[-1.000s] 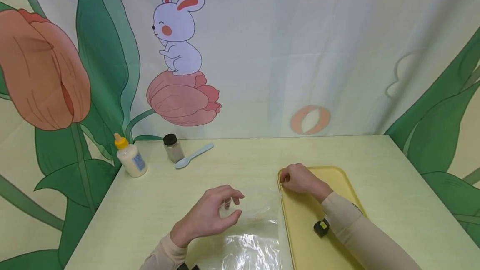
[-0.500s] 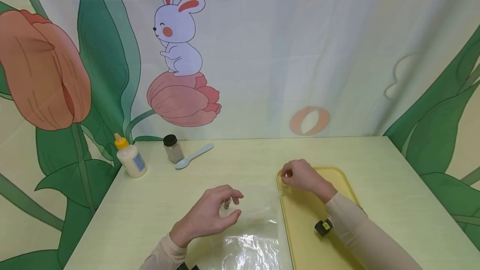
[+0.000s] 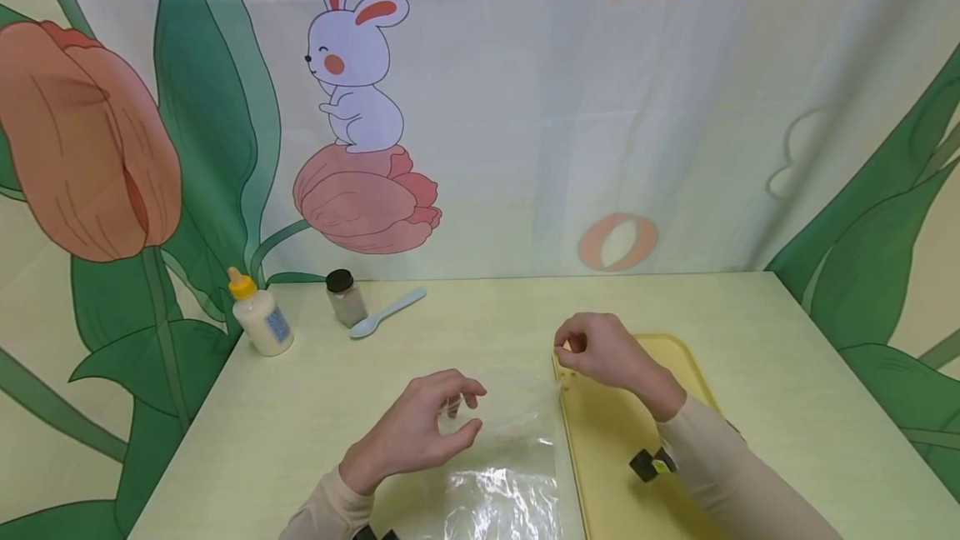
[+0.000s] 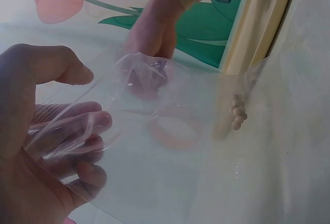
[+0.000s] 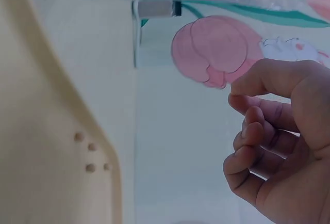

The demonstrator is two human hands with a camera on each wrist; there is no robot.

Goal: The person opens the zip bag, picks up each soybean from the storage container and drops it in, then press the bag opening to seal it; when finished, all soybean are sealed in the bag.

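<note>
My left hand [image 3: 420,432] holds a clear plastic bag [image 3: 502,473], its film bending round the curled fingers while the thumb stands apart. In the left wrist view the bag [image 4: 154,167] spreads away from that hand. My right hand [image 3: 603,350] is over the far left corner of a yellow tray [image 3: 615,407]. Thumb and forefinger tips press together, seemingly on a small tan ball that the fingers hide almost wholly. Several small tan balls [image 5: 91,168] lie in the tray's corner, just below this hand.
At the back left of the table stand a white bottle with a yellow cap [image 3: 262,323] and a jar with a black lid [image 3: 347,302]. A pale blue spoon [image 3: 390,312] lies beside the jar. A printed cloth [image 3: 495,107] hangs behind.
My right hand has risen from the tray's corner and shifted slightly left, fingertips together, which uncovers the small balls there. The left hand and the bag have stayed in place.
</note>
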